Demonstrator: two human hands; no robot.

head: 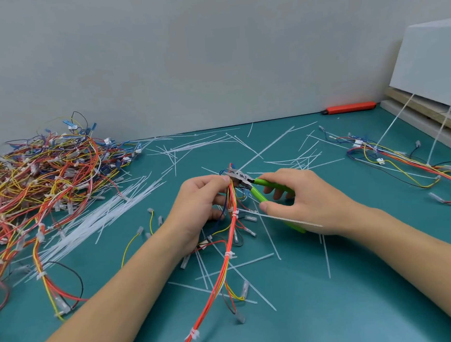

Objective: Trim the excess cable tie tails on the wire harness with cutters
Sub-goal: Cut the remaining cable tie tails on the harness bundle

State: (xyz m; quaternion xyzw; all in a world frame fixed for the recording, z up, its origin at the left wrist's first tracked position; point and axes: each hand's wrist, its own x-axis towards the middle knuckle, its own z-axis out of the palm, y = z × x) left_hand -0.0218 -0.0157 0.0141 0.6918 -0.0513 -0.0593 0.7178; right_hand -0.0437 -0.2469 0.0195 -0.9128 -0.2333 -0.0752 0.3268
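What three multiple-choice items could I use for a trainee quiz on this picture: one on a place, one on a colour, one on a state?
1. Where is the big pile of wires?
A. far left
B. far right
C. on the box

2. What colour are the cutters' handles?
A. red
B. green
C. blue

3. What is the left hand doing?
A. lying flat
B. gripping the wire bundle
C. pointing

Answers: 1 A, the pile fills the table's left side. 2 B, green handles show in the right hand. 3 B, its fingers curl round the bundle.

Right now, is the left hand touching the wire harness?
Touching. The head view shows the left hand with fingers curled round the wire harness just below the cutters.
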